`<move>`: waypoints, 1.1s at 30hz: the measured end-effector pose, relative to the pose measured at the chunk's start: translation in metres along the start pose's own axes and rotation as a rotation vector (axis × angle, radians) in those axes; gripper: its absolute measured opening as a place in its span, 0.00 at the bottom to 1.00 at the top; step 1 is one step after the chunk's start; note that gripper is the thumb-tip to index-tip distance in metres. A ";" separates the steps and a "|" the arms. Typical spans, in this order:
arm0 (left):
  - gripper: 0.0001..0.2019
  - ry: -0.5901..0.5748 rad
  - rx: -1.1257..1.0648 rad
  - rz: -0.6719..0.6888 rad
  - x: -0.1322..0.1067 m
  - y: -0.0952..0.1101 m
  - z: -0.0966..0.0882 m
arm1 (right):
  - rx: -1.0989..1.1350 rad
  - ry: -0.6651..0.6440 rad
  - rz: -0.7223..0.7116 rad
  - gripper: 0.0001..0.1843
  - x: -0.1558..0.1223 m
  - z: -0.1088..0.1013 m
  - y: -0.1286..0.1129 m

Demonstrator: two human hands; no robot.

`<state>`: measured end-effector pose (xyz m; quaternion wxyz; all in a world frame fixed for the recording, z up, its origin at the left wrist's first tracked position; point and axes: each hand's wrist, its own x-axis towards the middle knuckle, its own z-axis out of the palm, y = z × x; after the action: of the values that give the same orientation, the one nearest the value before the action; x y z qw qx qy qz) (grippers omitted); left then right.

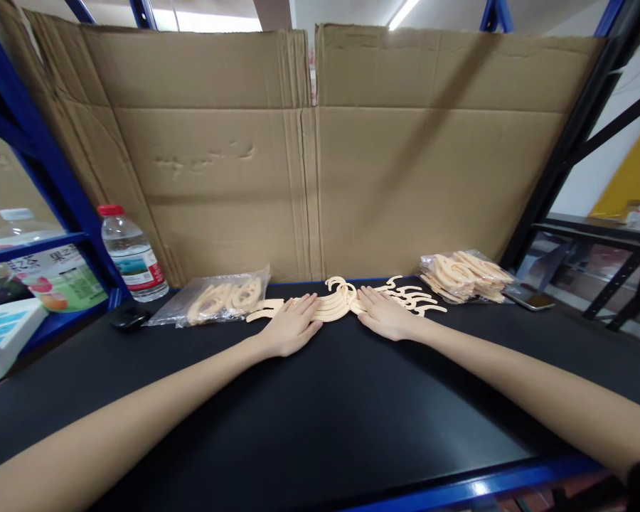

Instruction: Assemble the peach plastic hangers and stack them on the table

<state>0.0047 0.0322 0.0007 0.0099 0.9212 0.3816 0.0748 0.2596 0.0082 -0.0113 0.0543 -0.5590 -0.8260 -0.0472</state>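
Note:
A stack of cream plastic hangers (337,301) lies at the far middle of the black table (320,419). My left hand (292,328) lies flat with fingers stretched out, its fingertips touching the stack's left end. My right hand (387,314) lies flat too, fingers out against the stack's right end. More loose hangers (413,296) are spread just right of my right hand.
A clear bag of hangers (221,299) lies to the left, and several bagged ones (465,274) are piled at the right beside a phone (530,297). A water bottle (131,253) and a small black object (129,316) stand at the left. Cardboard sheets (309,149) wall the back.

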 end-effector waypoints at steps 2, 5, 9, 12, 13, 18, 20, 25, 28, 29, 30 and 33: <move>0.28 0.016 0.002 0.002 0.000 0.000 0.000 | -0.005 0.018 -0.015 0.36 -0.001 -0.001 0.001; 0.27 0.048 0.010 0.005 -0.004 0.004 -0.001 | -0.015 0.052 -0.031 0.36 -0.005 -0.003 0.000; 0.24 0.097 0.029 0.027 -0.017 0.017 -0.006 | -0.048 0.138 -0.051 0.33 -0.014 -0.004 -0.005; 0.24 0.133 0.012 0.102 -0.037 0.029 -0.008 | -0.052 0.189 -0.083 0.32 -0.025 -0.001 -0.010; 0.23 0.133 -0.010 0.133 -0.044 0.032 -0.008 | -0.051 0.205 -0.090 0.31 -0.028 -0.001 -0.012; 0.23 0.123 -0.158 0.179 -0.067 0.036 -0.006 | -0.021 0.295 -0.135 0.25 -0.042 -0.005 -0.017; 0.22 0.118 -0.219 0.162 -0.069 0.034 -0.005 | 0.016 0.326 -0.165 0.20 -0.044 -0.009 -0.019; 0.21 0.081 -0.239 0.144 -0.069 0.033 -0.005 | 0.181 0.268 -0.296 0.15 -0.045 -0.010 -0.019; 0.20 0.074 -0.247 0.150 -0.070 0.034 -0.007 | 0.275 0.258 -0.308 0.14 -0.047 -0.008 -0.017; 0.20 0.074 -0.250 0.153 -0.070 0.034 -0.007 | 0.293 0.258 -0.312 0.13 -0.047 -0.008 -0.016; 0.20 0.069 -0.249 0.154 -0.070 0.034 -0.008 | 0.304 0.257 -0.316 0.13 -0.048 -0.007 -0.015; 0.20 0.051 -0.234 0.151 -0.069 0.035 -0.009 | 0.313 0.250 -0.330 0.14 -0.049 -0.008 -0.014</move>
<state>-0.0205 -0.0417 0.0027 0.1018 0.9377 0.3001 0.1425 0.2651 -0.0431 -0.0109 0.2334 -0.3911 -0.8902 0.0044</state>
